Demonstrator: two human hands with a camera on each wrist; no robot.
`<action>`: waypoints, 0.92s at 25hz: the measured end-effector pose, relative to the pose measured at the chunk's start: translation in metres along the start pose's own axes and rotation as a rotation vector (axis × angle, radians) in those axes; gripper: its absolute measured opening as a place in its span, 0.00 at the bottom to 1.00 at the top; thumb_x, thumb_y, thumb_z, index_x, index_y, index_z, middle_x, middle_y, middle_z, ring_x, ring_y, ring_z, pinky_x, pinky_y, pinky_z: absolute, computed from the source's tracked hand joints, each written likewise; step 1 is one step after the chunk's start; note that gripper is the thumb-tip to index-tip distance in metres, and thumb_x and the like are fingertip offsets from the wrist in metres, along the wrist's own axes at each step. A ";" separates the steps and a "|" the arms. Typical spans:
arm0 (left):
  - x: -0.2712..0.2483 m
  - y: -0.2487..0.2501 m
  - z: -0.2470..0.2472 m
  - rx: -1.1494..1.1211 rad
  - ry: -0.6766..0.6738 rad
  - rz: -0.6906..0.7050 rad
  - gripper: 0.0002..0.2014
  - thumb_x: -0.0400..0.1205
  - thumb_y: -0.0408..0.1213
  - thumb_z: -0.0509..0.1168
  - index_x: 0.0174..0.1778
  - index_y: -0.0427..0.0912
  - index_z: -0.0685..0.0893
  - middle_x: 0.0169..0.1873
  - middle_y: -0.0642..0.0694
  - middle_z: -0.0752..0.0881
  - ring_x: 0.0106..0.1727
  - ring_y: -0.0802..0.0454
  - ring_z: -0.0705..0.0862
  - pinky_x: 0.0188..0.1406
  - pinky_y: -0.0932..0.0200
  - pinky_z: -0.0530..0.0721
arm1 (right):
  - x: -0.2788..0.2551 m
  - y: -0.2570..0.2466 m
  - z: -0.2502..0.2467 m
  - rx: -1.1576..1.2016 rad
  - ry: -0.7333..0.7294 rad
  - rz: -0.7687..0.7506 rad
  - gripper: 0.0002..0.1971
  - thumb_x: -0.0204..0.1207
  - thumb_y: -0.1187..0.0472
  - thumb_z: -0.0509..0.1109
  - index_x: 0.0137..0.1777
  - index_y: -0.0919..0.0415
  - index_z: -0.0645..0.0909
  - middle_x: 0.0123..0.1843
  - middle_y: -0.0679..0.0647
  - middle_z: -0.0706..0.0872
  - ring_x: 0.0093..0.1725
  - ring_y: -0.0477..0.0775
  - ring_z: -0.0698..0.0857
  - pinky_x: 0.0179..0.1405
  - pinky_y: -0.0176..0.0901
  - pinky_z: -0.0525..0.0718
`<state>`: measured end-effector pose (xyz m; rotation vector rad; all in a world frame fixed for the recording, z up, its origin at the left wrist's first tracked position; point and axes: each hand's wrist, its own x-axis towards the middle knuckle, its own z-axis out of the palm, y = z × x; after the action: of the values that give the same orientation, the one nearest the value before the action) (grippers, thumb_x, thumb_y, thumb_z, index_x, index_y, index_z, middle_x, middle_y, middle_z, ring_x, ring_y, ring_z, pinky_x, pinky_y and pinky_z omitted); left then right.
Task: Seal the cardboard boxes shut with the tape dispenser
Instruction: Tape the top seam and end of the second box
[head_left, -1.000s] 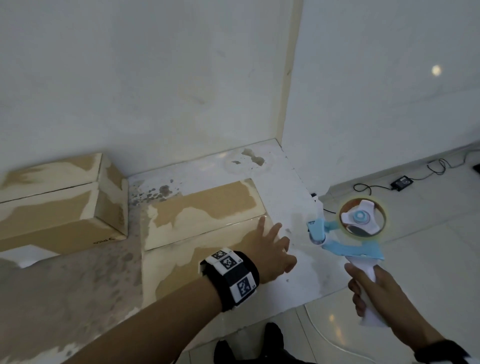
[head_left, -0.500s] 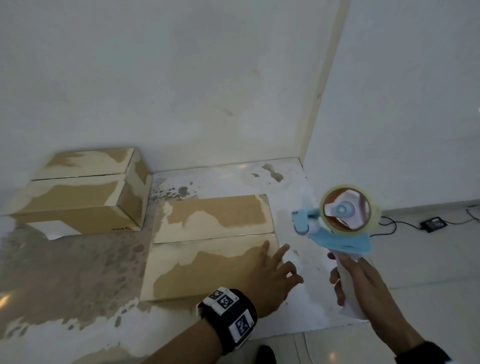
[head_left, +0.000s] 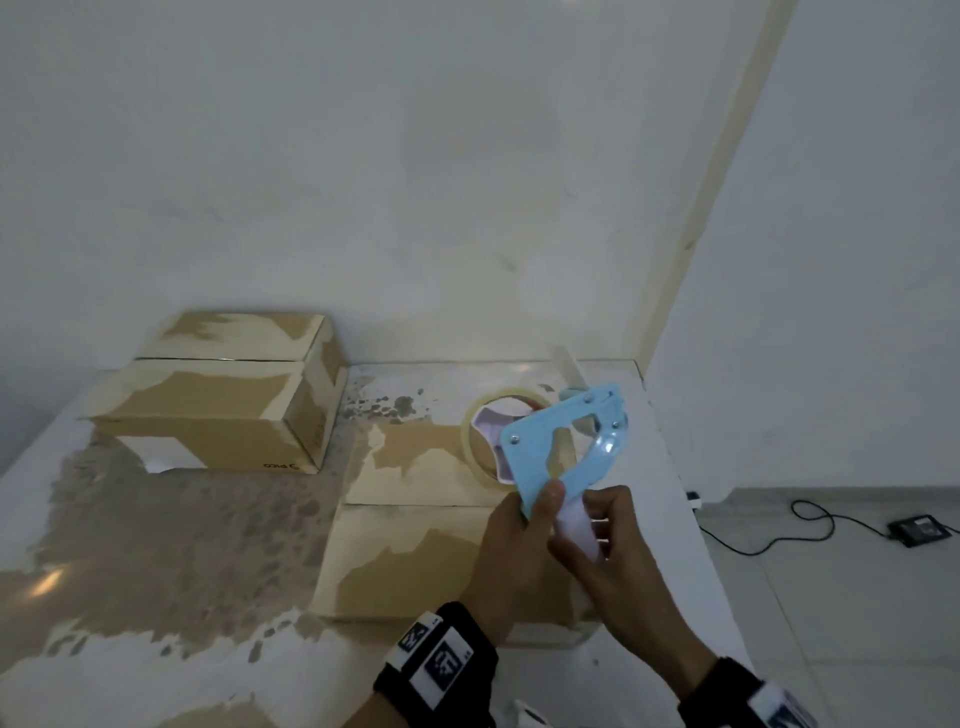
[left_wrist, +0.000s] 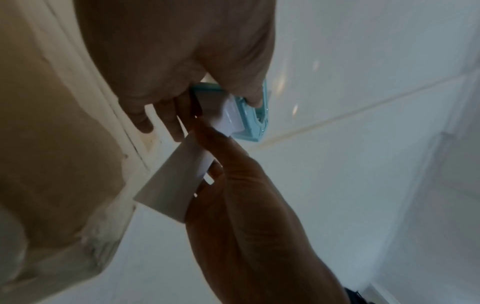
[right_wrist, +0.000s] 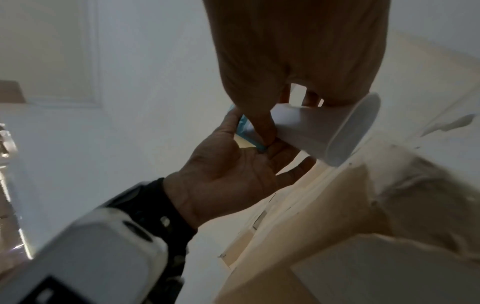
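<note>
The tape dispenser (head_left: 566, 452), a light blue frame with a white handle and a tape roll (head_left: 480, 441), hangs above the near cardboard box (head_left: 415, 551). My right hand (head_left: 597, 535) grips the white handle (right_wrist: 324, 127). My left hand (head_left: 524, 525) pinches the lower edge of the blue frame (left_wrist: 255, 115), thumb on top. The near box's two top flaps lie flat and meet in a seam. A second cardboard box (head_left: 218, 405) stands at the back left, flaps down. The dispenser hides part of the near box's far flap.
The boxes sit on a worn white table (head_left: 156, 545) against a white wall. The table's right edge (head_left: 691, 519) drops to a tiled floor, where a black adapter (head_left: 917, 530) and its cable lie.
My left hand lifted off the near box's top and took hold of the dispenser's frame. The dispenser moved left over the box and turned its blue side plate towards me.
</note>
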<state>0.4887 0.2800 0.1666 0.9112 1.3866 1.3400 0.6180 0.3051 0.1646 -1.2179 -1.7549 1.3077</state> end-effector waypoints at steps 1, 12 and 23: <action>-0.002 -0.002 -0.009 -0.060 0.042 0.018 0.23 0.75 0.60 0.63 0.58 0.50 0.85 0.53 0.50 0.91 0.56 0.52 0.89 0.58 0.52 0.87 | 0.004 -0.005 0.004 -0.032 -0.030 0.001 0.16 0.73 0.55 0.75 0.57 0.53 0.75 0.53 0.45 0.85 0.49 0.43 0.86 0.42 0.31 0.84; -0.022 -0.001 -0.119 -0.213 0.307 0.154 0.33 0.66 0.52 0.72 0.60 0.32 0.77 0.36 0.41 0.85 0.26 0.44 0.82 0.25 0.52 0.83 | 0.096 -0.081 0.053 0.410 -0.391 0.515 0.13 0.79 0.59 0.66 0.51 0.67 0.88 0.36 0.58 0.84 0.31 0.53 0.86 0.34 0.46 0.88; -0.021 0.000 -0.160 -0.189 0.720 0.077 0.28 0.76 0.60 0.63 0.24 0.37 0.77 0.17 0.41 0.74 0.18 0.48 0.72 0.20 0.59 0.71 | 0.167 -0.120 0.146 -0.303 -0.535 0.174 0.12 0.79 0.67 0.64 0.36 0.68 0.84 0.30 0.59 0.85 0.24 0.50 0.84 0.25 0.39 0.87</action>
<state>0.3403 0.2172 0.1578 0.3560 1.7163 1.9312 0.3904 0.3956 0.2262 -1.2836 -2.3346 1.6215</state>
